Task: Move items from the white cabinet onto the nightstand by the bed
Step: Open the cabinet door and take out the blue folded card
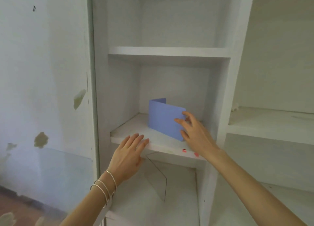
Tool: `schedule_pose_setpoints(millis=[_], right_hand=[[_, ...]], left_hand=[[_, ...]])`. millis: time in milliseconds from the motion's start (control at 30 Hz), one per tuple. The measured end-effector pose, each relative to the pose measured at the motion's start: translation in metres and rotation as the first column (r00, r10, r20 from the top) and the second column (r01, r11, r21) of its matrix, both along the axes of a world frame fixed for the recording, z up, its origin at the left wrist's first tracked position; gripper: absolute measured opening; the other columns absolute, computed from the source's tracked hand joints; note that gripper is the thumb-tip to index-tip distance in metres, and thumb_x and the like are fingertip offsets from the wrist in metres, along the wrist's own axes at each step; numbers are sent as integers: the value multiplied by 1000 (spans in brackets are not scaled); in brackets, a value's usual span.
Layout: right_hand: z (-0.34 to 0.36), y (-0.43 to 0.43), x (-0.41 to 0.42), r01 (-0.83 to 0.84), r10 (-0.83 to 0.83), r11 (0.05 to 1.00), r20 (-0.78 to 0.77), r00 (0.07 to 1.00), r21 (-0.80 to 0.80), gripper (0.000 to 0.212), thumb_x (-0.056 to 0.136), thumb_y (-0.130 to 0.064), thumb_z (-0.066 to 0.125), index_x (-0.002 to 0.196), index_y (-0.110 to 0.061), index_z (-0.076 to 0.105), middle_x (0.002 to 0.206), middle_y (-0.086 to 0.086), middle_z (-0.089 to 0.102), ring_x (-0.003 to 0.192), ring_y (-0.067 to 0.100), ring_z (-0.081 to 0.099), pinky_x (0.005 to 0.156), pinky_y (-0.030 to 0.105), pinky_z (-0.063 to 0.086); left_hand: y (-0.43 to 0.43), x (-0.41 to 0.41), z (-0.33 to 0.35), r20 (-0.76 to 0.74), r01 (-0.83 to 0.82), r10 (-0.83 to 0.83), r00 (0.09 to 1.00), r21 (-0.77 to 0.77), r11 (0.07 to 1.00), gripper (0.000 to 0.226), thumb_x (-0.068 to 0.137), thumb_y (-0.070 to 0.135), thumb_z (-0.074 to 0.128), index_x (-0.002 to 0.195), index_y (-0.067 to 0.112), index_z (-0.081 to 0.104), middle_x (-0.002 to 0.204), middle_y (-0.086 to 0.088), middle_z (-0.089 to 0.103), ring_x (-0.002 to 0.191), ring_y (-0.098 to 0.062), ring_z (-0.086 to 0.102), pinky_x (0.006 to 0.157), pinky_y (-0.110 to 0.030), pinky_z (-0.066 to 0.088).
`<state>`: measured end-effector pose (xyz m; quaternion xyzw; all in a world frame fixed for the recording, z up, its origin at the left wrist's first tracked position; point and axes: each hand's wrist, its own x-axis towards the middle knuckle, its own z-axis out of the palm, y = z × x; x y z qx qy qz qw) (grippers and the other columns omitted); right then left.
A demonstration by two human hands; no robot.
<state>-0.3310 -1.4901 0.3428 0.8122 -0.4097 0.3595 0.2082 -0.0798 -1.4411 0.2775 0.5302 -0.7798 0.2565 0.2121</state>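
Note:
A blue folded card-like item (163,117) stands upright on the middle shelf (129,132) of the white cabinet (226,83). My right hand (193,132) is at its right edge, fingers spread and touching the blue front face, the thumb behind the edge. My left hand (129,156), with thin bangles at the wrist, rests flat on the shelf's front lip, left of the blue item, fingers apart and holding nothing. The nightstand and bed are out of view.
The shelf above (168,52) holds nothing visible. A clear glass or plastic sheet (157,176) stands in the compartment below. Pink marks (190,152) dot the shelf's front edge. A peeling wall (42,89) lies left; more white shelves (271,120) lie right.

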Motion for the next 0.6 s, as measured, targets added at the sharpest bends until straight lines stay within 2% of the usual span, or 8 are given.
schedule_pose_setpoints(millis=[67, 133, 233, 300, 367, 433, 500, 600], right_hand=[[-1, -10, 4, -24, 24, 1000, -2, 1000, -9, 38, 75, 3, 66, 111, -7, 64, 125, 21, 53, 94, 36, 63, 72, 42, 55], [0, -14, 9, -47, 47, 998, -18, 999, -29, 30, 77, -2, 57, 107, -4, 66, 120, 20, 59, 90, 35, 65, 72, 37, 54], [1, -14, 14, -94, 88, 992, -68, 994, -87, 38, 82, -11, 38, 103, 1, 67, 115, 19, 63, 94, 32, 66, 87, 27, 42], [3, -10, 15, -138, 118, 979, -135, 984, -147, 40, 81, -7, 34, 102, 4, 67, 113, 20, 64, 95, 33, 66, 89, 30, 44], [4, -4, 16, -179, 141, 965, -197, 970, -189, 34, 83, -1, 38, 99, 4, 68, 110, 21, 65, 93, 32, 66, 81, 36, 53], [5, -1, 16, -207, 139, 946, -265, 954, -249, 24, 82, 5, 51, 97, 1, 69, 108, 20, 65, 94, 31, 64, 78, 37, 54], [10, 3, 15, -244, 136, 914, -321, 937, -324, 18, 81, 6, 57, 92, -2, 70, 106, 17, 66, 94, 29, 58, 74, 37, 51], [19, 15, 17, -253, 68, 824, -356, 932, -506, 17, 85, 0, 60, 80, -11, 72, 100, 6, 70, 93, 24, 49, 72, 35, 40]], left_hand=[[-3, 3, -7, 2, 26, -26, 1000, 27, 999, 67, 67, 23, 38, 132, 13, 49, 130, -7, 54, 124, -27, 46, 105, -40, 31], [-4, 4, -12, -18, 52, -52, 998, 33, 998, 71, 66, 23, 41, 136, 12, 44, 134, -7, 52, 126, -26, 44, 105, -39, 29], [-6, 5, -13, -46, 80, -79, 996, 26, 996, 69, 68, 23, 43, 136, 11, 46, 135, -7, 51, 127, -26, 44, 105, -40, 29], [-7, 5, -13, -58, 100, -100, 993, -1, 995, 66, 70, 24, 44, 134, 11, 48, 133, -7, 52, 126, -26, 44, 106, -40, 29], [-8, 6, -13, -71, 119, -121, 990, -23, 993, 64, 71, 23, 43, 133, 10, 49, 132, -7, 53, 126, -26, 44, 106, -40, 29], [-8, 6, -12, -79, 136, -139, 987, -41, 990, 62, 71, 22, 42, 132, 10, 49, 132, -8, 53, 126, -26, 44, 106, -40, 28], [-8, 7, -11, -85, 152, -156, 984, -55, 987, 62, 72, 21, 42, 132, 10, 48, 133, -8, 52, 127, -26, 43, 106, -41, 28], [-7, 6, -8, -104, 182, -191, 976, -89, 979, 60, 72, 20, 42, 131, 9, 50, 132, -8, 53, 126, -27, 43, 106, -41, 29]])
